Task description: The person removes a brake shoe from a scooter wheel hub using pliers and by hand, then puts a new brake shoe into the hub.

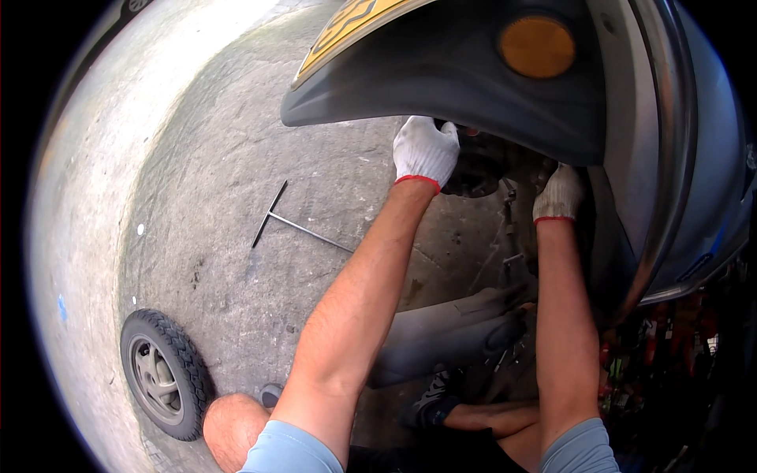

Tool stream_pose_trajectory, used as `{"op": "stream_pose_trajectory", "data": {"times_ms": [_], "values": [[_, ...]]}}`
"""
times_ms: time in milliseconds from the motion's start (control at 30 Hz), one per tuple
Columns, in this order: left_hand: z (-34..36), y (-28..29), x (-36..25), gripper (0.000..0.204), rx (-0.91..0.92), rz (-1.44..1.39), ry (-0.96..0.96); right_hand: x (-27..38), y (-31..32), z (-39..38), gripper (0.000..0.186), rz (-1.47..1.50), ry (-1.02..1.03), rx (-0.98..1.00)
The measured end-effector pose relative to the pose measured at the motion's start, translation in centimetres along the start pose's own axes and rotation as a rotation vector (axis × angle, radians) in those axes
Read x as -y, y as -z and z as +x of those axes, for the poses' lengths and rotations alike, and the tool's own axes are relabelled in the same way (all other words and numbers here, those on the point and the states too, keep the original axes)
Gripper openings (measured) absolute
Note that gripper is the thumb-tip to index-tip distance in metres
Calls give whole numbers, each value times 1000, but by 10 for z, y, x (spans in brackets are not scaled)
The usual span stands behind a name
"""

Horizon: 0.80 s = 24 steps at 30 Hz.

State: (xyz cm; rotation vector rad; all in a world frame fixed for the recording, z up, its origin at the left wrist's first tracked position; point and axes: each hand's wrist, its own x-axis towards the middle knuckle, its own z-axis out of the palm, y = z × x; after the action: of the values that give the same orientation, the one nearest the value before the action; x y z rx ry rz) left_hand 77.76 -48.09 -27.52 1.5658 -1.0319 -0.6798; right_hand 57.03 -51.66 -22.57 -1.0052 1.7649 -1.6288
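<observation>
Both my hands wear white knit gloves with red cuffs and reach under the dark rear fender (426,87) of a scooter. My left hand (426,148) is at the fender's lower edge, with its fingers curled and thumb drawn in; what they grip is hidden behind the edge. Further right, my right hand (559,193) reaches up into the shadow beside the scooter's body, and its fingertips are out of sight. Between the hands, dark mechanical parts (477,175) show dimly below the fender. A grey exhaust muffler (441,331) lies low between my forearms.
A T-handle wrench (300,227) lies on the rough concrete floor (229,134) to the left. Nearer me on that side stands a small spoked wheel with a black tire (192,370). An orange round reflector (537,47) is on the fender. Assorted dark and red items (662,343) crowd the lower right.
</observation>
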Motion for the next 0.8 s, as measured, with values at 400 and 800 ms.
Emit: {"op": "stream_pose_trajectory", "data": {"times_ms": [400,800], "values": [[0,3,-2,23,2,0,17,17,-9,-19,37,-171,40,-51],[-3,2,1,24,23,-13,17,-6,-13,-20,28,-62,137,92]]}}
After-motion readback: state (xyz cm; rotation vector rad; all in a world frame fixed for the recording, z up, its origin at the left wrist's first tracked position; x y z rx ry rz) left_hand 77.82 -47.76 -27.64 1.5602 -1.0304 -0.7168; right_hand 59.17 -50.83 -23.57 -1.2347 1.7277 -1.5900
